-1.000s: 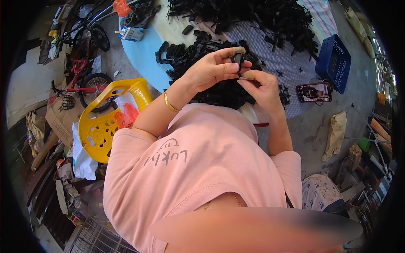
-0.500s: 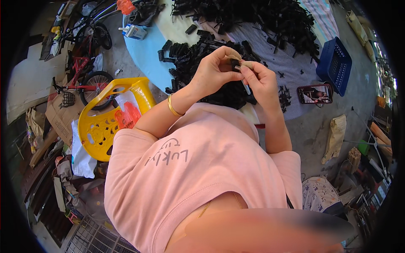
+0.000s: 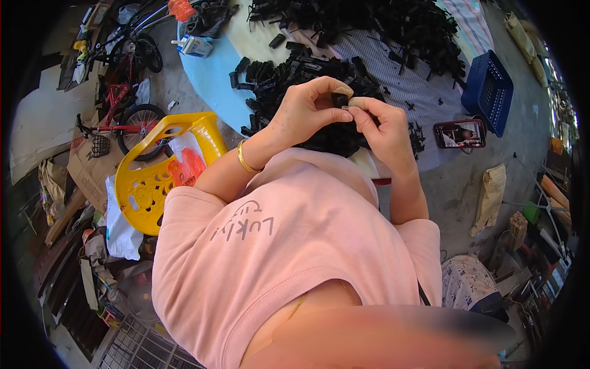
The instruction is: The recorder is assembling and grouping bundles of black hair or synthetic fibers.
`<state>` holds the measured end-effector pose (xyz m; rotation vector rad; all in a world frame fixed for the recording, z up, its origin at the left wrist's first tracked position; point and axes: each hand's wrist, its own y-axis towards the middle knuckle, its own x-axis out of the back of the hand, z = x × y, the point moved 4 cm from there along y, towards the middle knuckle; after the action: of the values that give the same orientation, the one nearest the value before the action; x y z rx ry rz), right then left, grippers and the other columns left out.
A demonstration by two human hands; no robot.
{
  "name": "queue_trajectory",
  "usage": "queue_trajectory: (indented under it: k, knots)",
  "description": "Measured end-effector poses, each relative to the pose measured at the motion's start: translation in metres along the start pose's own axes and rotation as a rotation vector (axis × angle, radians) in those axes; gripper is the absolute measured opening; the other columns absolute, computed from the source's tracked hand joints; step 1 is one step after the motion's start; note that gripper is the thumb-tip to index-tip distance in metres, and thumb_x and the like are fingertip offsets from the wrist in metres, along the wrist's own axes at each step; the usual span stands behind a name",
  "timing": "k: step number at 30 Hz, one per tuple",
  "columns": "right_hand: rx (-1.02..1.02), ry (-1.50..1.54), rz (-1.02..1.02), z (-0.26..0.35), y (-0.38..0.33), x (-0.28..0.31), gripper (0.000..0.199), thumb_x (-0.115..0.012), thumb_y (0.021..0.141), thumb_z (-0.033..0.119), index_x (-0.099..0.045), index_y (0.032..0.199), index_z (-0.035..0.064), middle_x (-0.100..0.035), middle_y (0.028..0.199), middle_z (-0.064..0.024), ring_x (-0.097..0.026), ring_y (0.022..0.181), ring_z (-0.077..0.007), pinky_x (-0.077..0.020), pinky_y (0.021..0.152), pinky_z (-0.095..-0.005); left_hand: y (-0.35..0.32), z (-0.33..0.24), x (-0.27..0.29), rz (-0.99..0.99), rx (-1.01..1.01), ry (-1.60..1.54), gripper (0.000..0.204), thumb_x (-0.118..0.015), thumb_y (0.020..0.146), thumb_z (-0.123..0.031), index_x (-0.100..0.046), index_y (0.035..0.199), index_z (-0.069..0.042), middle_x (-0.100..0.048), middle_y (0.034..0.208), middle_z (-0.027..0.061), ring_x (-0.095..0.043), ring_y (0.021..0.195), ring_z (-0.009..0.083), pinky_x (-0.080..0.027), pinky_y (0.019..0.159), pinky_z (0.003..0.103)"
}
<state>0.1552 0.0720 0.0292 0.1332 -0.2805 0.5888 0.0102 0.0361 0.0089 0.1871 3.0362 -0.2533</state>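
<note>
Hands (image 3: 310,111) hold black piece (image 3: 339,98) (basket (image 3: 473,83) edge well apart).

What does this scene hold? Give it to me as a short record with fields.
Left hand: the left hand pinches a small black piece between thumb and fingers
Right hand: the right hand has its fingertips at that piece; its grip is unclear
Below hands: a pile of black parts
Farther off: a larger black heap
Person's right: blue basket, phone with lit screen
Person's left: yellow chair, red bag
</note>
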Motion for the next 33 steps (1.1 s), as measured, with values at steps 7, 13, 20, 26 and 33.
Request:
queue_trajectory:
  k: [7, 13, 20, 26, 33]
  knots:
    - [-0.040, -0.027, -0.064, -0.003, -0.004, -0.008, 0.013, -0.056, 0.084, 0.008, -0.062, 0.089, -0.0025, -0.053, 0.059, 0.0002, -0.047, 0.054, -0.0042, -0.0369, 0.048, -0.0185, 0.000, -0.003, 0.001, -0.023, -0.081, 0.092, 0.022, -0.064, 0.075, 0.008, -0.055, 0.095, 0.003, -0.061, 0.092, 0.0050, -0.058, 0.083, 0.0091, -0.050, 0.076, 0.023]
    - [-0.155, 0.195, -0.033, -0.022, 0.000, -0.016, 0.013, -0.055, 0.085, 0.009, -0.062, 0.090, -0.0017, -0.052, 0.060, 0.0028, -0.045, 0.053, -0.0040, -0.0350, 0.047, -0.0180, -0.004, 0.005, 0.001, -0.115, -0.191, 0.120, 0.021, -0.062, 0.075, 0.009, -0.056, 0.094, 0.003, -0.061, 0.091, 0.0060, -0.059, 0.083, 0.0100, -0.050, 0.075, 0.023]
    - [-0.300, 0.498, -0.051, -0.040, 0.000, -0.016, 0.014, -0.060, 0.083, 0.008, -0.062, 0.093, -0.0011, -0.055, 0.068, 0.0031, -0.045, 0.057, -0.0026, -0.0359, 0.050, -0.0167, 0.000, -0.006, -0.002, -0.206, -0.242, 0.423, 0.043, -0.070, 0.069, -0.002, -0.050, 0.107, -0.002, -0.063, 0.083, 0.0104, -0.065, 0.074, 0.0197, -0.052, 0.067, 0.028]
    - [-0.177, 0.136, -0.033, -0.026, -0.001, -0.007, 0.017, -0.068, 0.075, 0.004, -0.062, 0.090, -0.0023, -0.062, 0.076, -0.0016, -0.055, 0.068, -0.0043, -0.0449, 0.063, -0.0176, -0.003, -0.022, -0.010, -0.042, -0.233, 0.762, 0.066, -0.073, 0.066, -0.005, -0.040, 0.122, -0.007, -0.063, 0.091, 0.0122, -0.064, 0.081, 0.0228, -0.051, 0.071, 0.030]
    - [-0.149, 0.648, 0.038, -0.024, -0.010, 0.010, 0.018, -0.062, 0.077, -0.002, -0.060, 0.095, -0.0035, -0.062, 0.084, -0.0035, -0.058, 0.075, -0.0082, -0.0467, 0.069, -0.0200, -0.003, -0.007, 0.003, 0.430, 0.131, -0.443, 0.080, -0.082, 0.059, -0.013, -0.039, 0.125, -0.002, -0.055, 0.110, 0.0085, -0.057, 0.097, 0.0189, -0.048, 0.083, 0.030]
